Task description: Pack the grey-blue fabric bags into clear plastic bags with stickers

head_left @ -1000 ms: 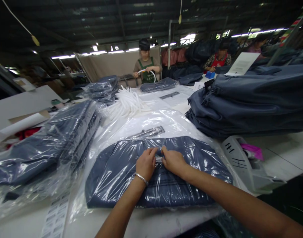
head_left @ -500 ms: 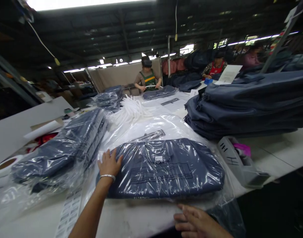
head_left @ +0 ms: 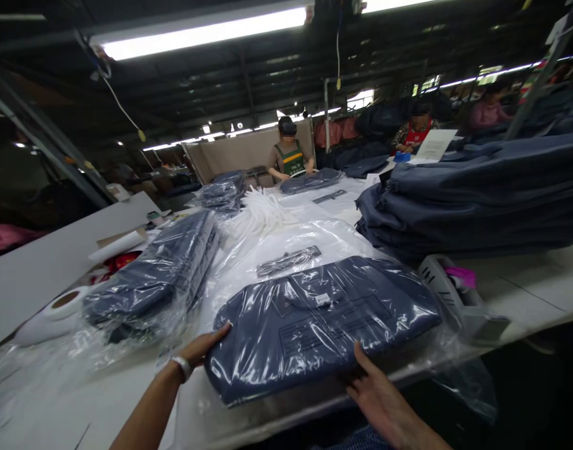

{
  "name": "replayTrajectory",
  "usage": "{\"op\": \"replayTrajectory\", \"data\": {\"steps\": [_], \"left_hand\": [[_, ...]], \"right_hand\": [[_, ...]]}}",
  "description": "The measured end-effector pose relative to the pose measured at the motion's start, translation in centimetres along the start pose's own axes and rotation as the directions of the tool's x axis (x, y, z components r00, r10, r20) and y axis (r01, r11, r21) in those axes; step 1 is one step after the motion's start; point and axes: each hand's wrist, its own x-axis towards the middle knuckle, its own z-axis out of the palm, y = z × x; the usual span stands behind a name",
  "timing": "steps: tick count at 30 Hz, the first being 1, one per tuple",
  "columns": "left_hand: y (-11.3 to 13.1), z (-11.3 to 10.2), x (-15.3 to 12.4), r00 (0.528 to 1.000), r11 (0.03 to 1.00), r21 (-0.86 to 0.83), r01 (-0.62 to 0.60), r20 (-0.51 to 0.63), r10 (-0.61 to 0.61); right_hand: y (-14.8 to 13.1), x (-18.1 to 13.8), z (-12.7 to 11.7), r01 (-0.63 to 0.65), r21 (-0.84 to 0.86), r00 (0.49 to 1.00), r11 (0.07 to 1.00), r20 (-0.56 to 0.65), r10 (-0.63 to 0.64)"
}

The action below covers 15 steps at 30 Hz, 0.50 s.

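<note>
A dark blue bag [head_left: 333, 319] in a clear plastic sleeve lies in front of me, slightly tilted, with a small white label on its upper face. My left hand [head_left: 199, 350], with a white bracelet at the wrist, grips its left end; the thumb is on top and the other fingers are hidden beneath. At the front edge, my right hand [head_left: 373, 387] closes on the bag too, thumb on the plastic and fingertips going under. Just behind the bag, a flat dark strap-like piece in clear plastic [head_left: 288, 261] rests on white plastic sheeting.
Wrapped bags [head_left: 150, 269] are stacked at left, beside a white roll [head_left: 65, 303]. Unwrapped dark blue bags [head_left: 473, 194] form a tall pile at right, near a plastic bin [head_left: 448, 294]. White cords [head_left: 262, 209] lie mid-table. A co-worker [head_left: 292, 153] stands across the table.
My left hand has gone from lying spread on the bag to gripping its left end. My right hand has reached the front edge. The bag has turned slightly, its left end nearer me.
</note>
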Motion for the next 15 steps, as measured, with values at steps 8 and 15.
{"op": "replayTrajectory", "data": {"steps": [8,15], "left_hand": [[-2.3,2.3,-4.7,0.959,0.810,-0.541,0.225,0.271,-0.085],[-3.9,3.6,-7.7,0.924,0.623,-0.688,0.372,0.336,-0.182]], "right_hand": [[-0.2,-0.2,0.3,0.066,-0.082,0.996,0.994,-0.054,-0.070],[-1.2,-1.2,-0.1,0.147,-0.261,0.987,0.954,-0.018,-0.157]]}}
